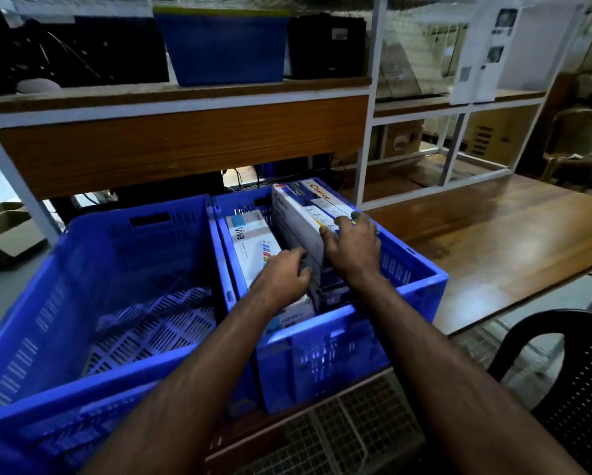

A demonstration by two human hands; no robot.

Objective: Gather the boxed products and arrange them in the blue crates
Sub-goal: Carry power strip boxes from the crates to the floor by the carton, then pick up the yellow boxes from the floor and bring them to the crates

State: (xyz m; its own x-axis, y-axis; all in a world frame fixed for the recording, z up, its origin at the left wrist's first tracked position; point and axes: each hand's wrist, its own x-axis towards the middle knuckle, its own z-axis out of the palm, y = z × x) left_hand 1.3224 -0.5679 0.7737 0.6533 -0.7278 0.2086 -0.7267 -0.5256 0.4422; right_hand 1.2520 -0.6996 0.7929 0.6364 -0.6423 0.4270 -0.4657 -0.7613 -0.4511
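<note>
Boxed products sit inside the right blue crate [414, 286], the landmark here. A tall white box marked "Choice" [301, 217] stands on edge in that crate, leaning toward its far right corner. The right hand [352, 245] lies on the box's near upper end, its fingers curled over the edge and gripping it. The left hand [284, 272] is in the crate too, just left of the same box, with its fingers curled against the box's dark near side; whether it truly grips that box or one beside it, I cannot tell. A white "Viva" box [250, 241] lies flat in the crate's left part, partly under the left wrist. Touching the crate's left wall is a second blue crate [82, 269] with only its slotted floor showing. Behind the crate rises a white-framed shelf [184, 108] carrying a blue bin [222, 49]. A wooden table [493, 241] spreads to the crate's right, and a dark plastic chair [568, 382] stands nearer, also right of the crate
</note>
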